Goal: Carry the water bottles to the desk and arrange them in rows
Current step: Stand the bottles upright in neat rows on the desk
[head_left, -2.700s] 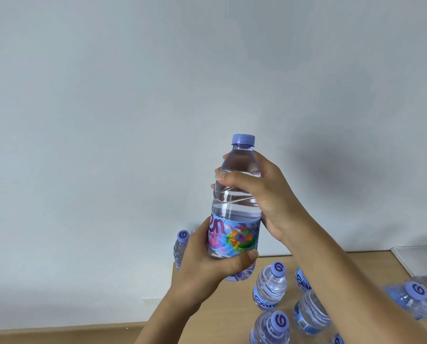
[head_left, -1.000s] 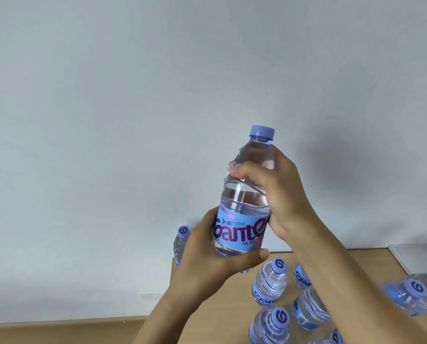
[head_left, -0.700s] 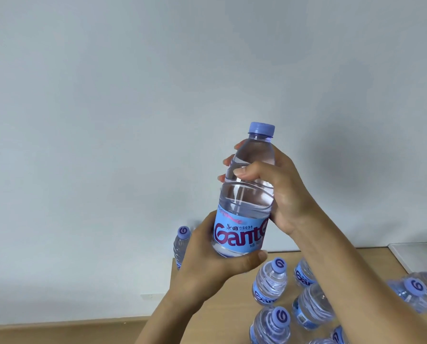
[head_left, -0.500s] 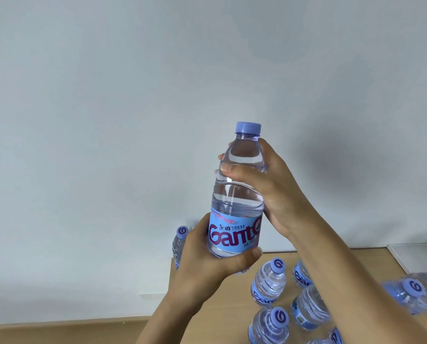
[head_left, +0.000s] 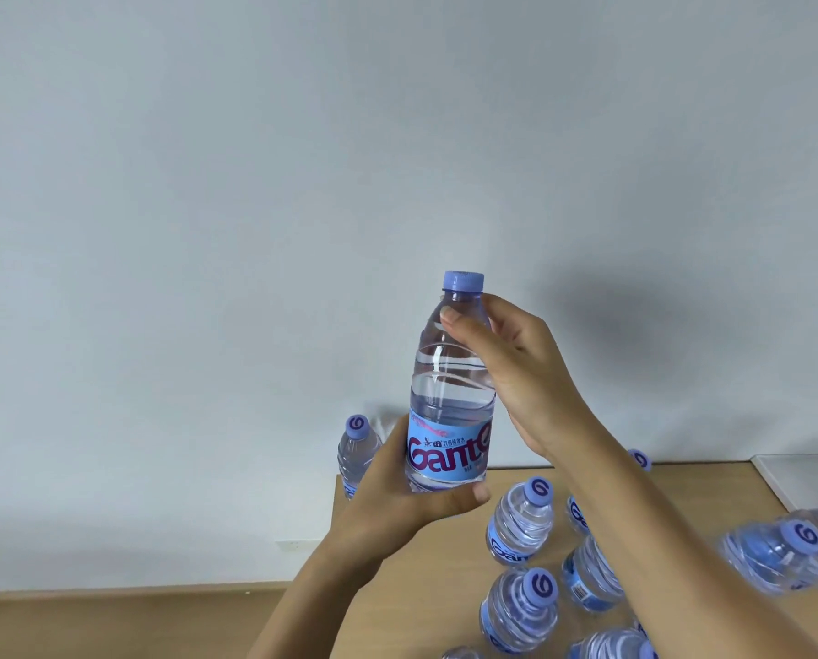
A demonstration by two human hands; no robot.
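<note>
I hold a clear water bottle [head_left: 449,387] with a purple cap and a blue label upright above the wooden desk [head_left: 426,554]. My left hand [head_left: 397,497] grips its base around the label. My right hand [head_left: 506,368] holds its shoulder just under the cap, thumb across the front. Several more bottles stand on the desk below: one [head_left: 521,520] right of my left hand, one [head_left: 521,611] nearer me, one [head_left: 357,451] at the desk's far left corner. My right forearm hides parts of others.
A pale wall fills the background. A white panel [head_left: 801,473] lies at the desk's right edge. More bottles [head_left: 787,554] stand blurred at the far right. A wooden skirting strip [head_left: 112,594] runs along the wall below left.
The bottle was turned in my hands until its label name faces me, then lowered slightly and set upright. My right hand's thumb has slid higher toward the cap.
</note>
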